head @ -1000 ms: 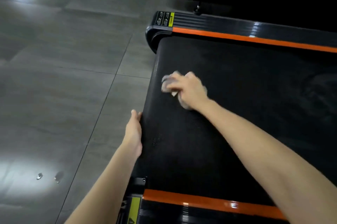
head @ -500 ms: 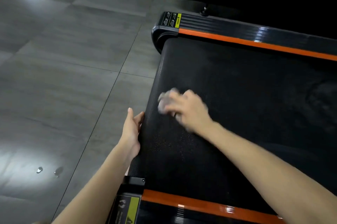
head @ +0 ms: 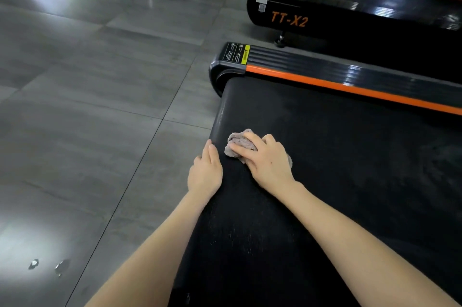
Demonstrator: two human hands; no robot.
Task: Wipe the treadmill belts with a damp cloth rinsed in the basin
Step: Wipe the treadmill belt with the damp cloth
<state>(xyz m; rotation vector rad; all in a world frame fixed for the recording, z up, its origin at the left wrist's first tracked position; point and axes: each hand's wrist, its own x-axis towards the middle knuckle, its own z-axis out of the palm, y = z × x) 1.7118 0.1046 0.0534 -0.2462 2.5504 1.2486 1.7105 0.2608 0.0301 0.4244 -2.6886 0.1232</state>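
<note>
Head view: the right hand [head: 267, 161] grips a wadded grey cloth [head: 237, 145] against the black belt [head: 325, 156] near its end. The left hand [head: 205, 174] rests flat on that edge, fingers apparently straight. Soft, limp and light, the cloth should handle best bunched under the palm.

cloth [head: 237, 143]: partly under right hand [head: 268, 164] | belt [head: 325, 156]: cut off right
</note>
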